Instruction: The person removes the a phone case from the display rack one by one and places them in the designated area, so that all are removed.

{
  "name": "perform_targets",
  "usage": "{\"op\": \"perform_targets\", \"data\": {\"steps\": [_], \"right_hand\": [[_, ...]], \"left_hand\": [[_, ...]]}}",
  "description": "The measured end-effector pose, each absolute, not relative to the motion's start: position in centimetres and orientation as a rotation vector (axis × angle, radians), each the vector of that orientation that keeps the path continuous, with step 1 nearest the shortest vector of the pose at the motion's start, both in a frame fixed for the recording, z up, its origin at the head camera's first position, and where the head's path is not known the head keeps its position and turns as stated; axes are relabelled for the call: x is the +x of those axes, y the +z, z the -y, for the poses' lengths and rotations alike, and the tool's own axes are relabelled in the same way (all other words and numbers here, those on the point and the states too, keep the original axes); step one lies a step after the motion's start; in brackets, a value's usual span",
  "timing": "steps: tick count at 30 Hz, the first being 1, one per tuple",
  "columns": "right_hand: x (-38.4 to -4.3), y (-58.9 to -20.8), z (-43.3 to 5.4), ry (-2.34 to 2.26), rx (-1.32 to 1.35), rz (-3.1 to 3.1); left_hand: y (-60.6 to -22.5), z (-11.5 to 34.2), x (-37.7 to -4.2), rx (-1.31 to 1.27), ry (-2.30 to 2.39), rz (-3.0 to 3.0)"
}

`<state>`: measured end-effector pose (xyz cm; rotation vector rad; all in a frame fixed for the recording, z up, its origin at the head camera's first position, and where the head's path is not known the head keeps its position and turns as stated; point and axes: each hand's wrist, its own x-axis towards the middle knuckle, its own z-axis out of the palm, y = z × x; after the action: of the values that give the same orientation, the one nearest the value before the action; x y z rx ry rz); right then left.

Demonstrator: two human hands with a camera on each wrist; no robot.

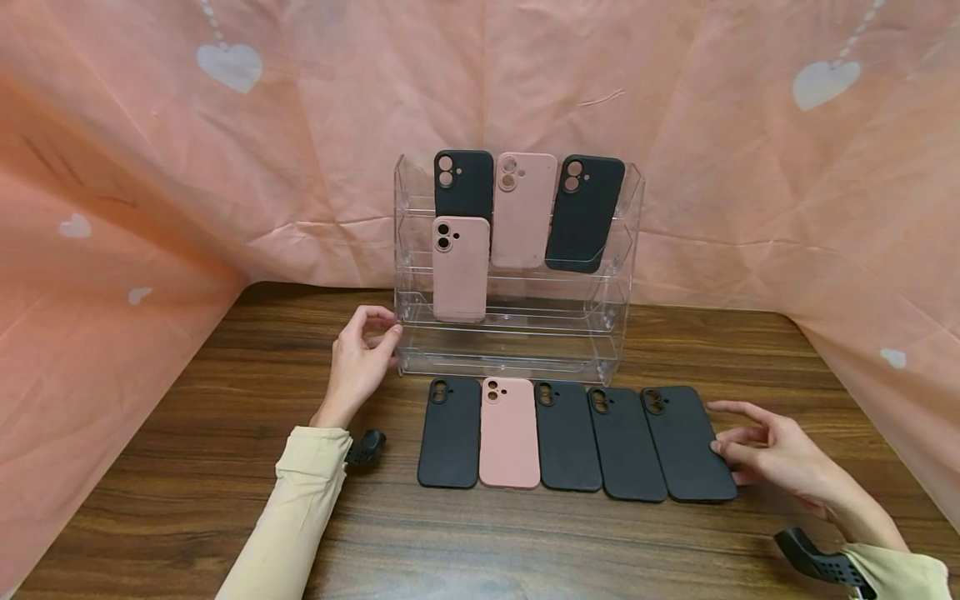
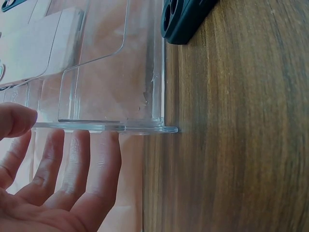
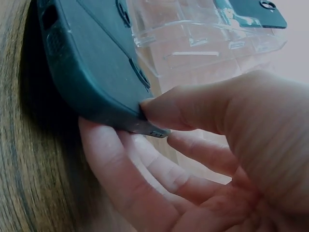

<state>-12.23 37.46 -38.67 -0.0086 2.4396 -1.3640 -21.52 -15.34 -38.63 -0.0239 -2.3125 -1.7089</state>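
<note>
Phone case [image 1: 692, 446], black, lies at four o'clock in the head view, edge pinched by the right hand [image 1: 783, 454]; four other cases [image 1: 567, 437] run toward nine. At eight, the left hand [image 1: 360, 358] touches a clear stand [image 1: 517, 367]; its grip I cannot tell.

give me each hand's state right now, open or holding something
Left hand: open, at the side of the clear rack.
Right hand: closed, pinching the edge of the rightmost black phone case.
</note>
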Motion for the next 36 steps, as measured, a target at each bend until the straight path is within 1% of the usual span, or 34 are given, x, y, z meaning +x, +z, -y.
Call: {"op": "perform_targets", "data": {"steps": [9, 29, 36], "right_hand": [[-12.1, -38.5, -36.4, -1.144, -0.026, -2.573], [-12.2, -38.0, -35.9, -1.054, 0.026, -2.623], [-11.8, -37.5, -36.1, -1.023, 0.002, -2.756]], "left_hand": [[-38.6, 15.4, -21.4, -0.031, -1.712, 2.314], [-38.6, 15.4, -21.4, -0.011, -1.701, 2.329], [-38.4, 15.3, -21.3, -0.014, -1.707, 2.326]]}}
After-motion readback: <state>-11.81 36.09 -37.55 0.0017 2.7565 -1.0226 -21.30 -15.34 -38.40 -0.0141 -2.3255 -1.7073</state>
